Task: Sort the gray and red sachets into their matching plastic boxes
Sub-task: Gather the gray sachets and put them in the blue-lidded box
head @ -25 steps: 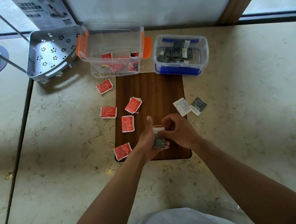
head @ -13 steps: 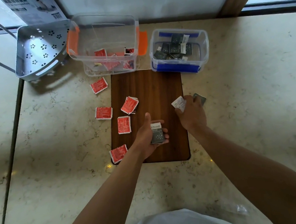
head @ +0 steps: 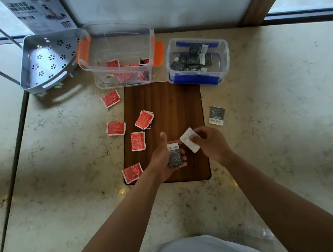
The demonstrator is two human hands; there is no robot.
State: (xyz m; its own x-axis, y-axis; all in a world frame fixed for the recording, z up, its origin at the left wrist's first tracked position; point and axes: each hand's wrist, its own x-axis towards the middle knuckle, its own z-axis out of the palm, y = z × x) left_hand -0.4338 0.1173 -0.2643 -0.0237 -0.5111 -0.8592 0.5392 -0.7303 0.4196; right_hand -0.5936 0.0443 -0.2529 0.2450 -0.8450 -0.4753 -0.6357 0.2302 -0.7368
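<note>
Left hand (head: 165,156), palm up over the wooden board's (head: 165,103) near edge, cradles a gray sachet (head: 174,155) (flat, glossy foil). Right hand (head: 210,141) pinches a white-backed sachet (head: 188,141) just beside it.

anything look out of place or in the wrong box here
No wrong-box mix-ups visible: orange box holds red sachets, blue box gray ones. One gray sachet lies alone on the counter, right of the board.

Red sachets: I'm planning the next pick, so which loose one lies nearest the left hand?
The red sachet at the board's front-left corner, just beside the left hand's wrist; the other four lie farther back.
</note>
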